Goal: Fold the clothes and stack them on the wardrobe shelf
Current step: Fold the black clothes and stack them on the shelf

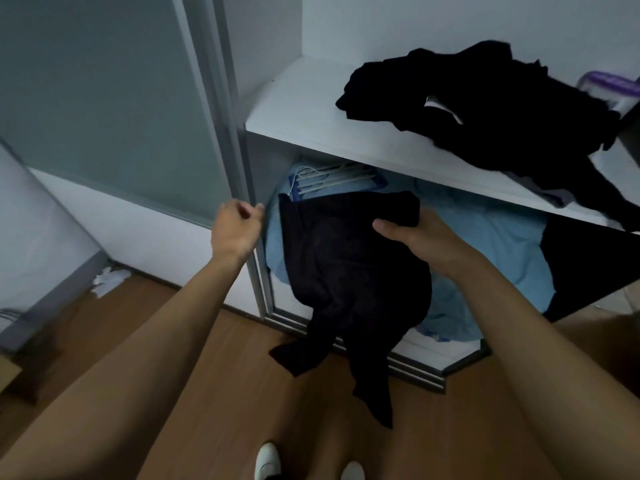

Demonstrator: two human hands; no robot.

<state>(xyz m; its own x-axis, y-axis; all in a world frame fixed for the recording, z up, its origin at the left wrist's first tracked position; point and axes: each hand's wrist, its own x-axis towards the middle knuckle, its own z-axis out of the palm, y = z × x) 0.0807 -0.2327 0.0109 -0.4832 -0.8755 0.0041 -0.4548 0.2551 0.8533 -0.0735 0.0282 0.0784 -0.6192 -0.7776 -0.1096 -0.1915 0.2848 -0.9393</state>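
A black garment [349, 271] hangs in front of the open wardrobe, below the shelf, its loose ends dangling toward the floor. My right hand [412, 230] grips its upper right edge. My left hand [239, 223] is to the left of the garment, beside the sliding door's frame, fingers curled with nothing in them. A heap of unfolded black clothes [485, 109] lies on the white wardrobe shelf [298, 105], spilling over its front edge at the right.
A frosted sliding door [114, 98] stands at the left. Below the shelf lie light blue fabric [491, 251] and several white hangers [329, 178]. A purple-trimmed container [609, 84] sits at the shelf's right. Wooden floor [214, 375] and my white shoes [266, 459] are below.
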